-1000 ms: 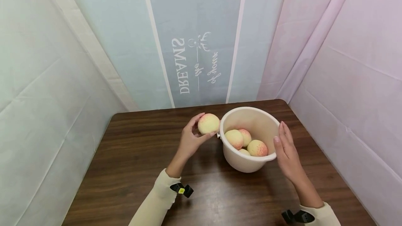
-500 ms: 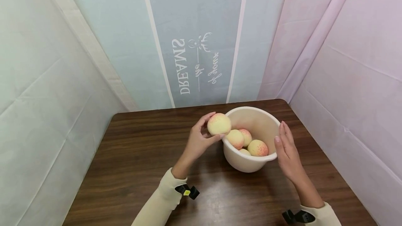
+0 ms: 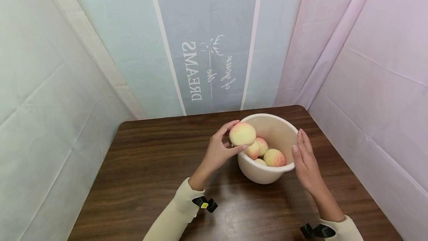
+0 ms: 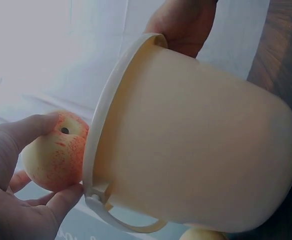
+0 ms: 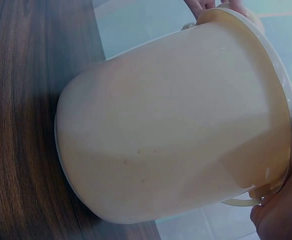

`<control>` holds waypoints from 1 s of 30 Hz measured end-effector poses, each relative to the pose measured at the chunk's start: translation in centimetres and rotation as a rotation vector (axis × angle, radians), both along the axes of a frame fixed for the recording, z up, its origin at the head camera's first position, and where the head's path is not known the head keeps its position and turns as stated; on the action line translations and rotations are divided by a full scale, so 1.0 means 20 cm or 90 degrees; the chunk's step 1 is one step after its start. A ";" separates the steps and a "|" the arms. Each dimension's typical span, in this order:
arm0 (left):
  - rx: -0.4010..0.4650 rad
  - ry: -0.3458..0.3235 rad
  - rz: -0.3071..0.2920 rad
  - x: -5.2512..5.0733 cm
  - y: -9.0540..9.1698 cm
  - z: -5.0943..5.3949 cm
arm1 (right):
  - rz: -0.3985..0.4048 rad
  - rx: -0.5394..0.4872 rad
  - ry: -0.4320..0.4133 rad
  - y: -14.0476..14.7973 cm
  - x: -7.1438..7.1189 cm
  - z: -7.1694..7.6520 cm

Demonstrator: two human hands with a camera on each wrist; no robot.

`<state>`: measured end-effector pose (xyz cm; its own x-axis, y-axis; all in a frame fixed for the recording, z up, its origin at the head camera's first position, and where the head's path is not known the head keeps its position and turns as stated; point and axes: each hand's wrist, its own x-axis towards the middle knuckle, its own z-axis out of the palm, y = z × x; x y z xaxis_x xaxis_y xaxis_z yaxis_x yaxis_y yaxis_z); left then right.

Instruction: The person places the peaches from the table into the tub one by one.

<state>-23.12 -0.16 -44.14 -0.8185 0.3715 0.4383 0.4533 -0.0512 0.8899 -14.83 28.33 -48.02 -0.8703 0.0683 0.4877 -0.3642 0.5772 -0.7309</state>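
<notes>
A pale yellow peach with red speckles is held between the thumb and fingers of my left hand, over the left rim of a cream bucket. In the left wrist view, the held peach shows a small dark hollow and lies beside the rim. Several similar peaches rest inside the bucket. My right hand lies along the bucket's right rim with straight fingers. The right wrist view has the bucket wall filling most of it, with part of the right hand at its edge.
The bucket stands on a dark wood-grain table, towards its back right. Its curved handle hangs down on the side. A yellow rounded thing peeks out past the bucket. Pale cloth walls surround the table.
My left hand has carried the peach rightward, from beside the bucket to over its left rim. The right hand and bucket have stayed in place.
</notes>
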 end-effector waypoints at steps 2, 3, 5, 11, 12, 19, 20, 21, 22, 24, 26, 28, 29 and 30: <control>-0.005 0.003 0.000 0.01 0.01 0.00 | -0.002 0.003 0.002 0.00 0.00 0.00; -0.007 0.004 -0.002 0.01 0.01 0.01 | -0.003 0.004 0.004 0.00 0.01 0.00; -0.016 0.010 -0.003 0.03 0.02 0.02 | -0.003 0.004 0.006 -0.01 0.01 -0.01; -0.035 0.039 -0.013 0.09 0.03 0.07 | -0.006 -0.001 0.009 -0.02 0.03 -0.02; -0.034 0.041 -0.017 0.09 0.03 0.07 | -0.007 -0.001 0.009 -0.02 0.03 -0.02; -0.047 0.055 -0.022 0.04 0.07 0.00 | -0.005 -0.009 0.007 -0.02 0.04 -0.05; -0.049 0.061 -0.023 0.03 0.08 -0.01 | -0.004 -0.010 0.007 -0.02 0.04 -0.05; -0.050 0.066 -0.025 0.02 0.08 -0.01 | -0.004 -0.010 0.008 -0.02 0.04 -0.06; -0.051 0.071 -0.027 0.02 0.09 -0.02 | -0.003 -0.011 0.008 -0.02 0.04 -0.06; -0.048 0.077 -0.035 0.01 0.10 -0.02 | -0.005 -0.010 0.009 -0.03 0.05 -0.06; -0.044 0.078 -0.047 0.01 0.12 -0.02 | -0.006 -0.009 0.011 -0.03 0.05 -0.06; -0.047 0.079 -0.056 0.01 0.13 -0.02 | -0.008 -0.006 0.014 -0.03 0.05 -0.06; -0.049 0.079 -0.061 0.01 0.13 -0.02 | -0.009 -0.004 0.016 -0.03 0.05 -0.06; -0.051 0.078 -0.064 0.01 0.14 -0.02 | -0.010 -0.003 0.016 -0.03 0.05 -0.07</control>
<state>-22.86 2.59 -44.55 -0.7170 0.4870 0.4987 0.5554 -0.0333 0.8309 -13.78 27.72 -49.35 -0.8563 0.0837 0.5096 -0.3744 0.5791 -0.7242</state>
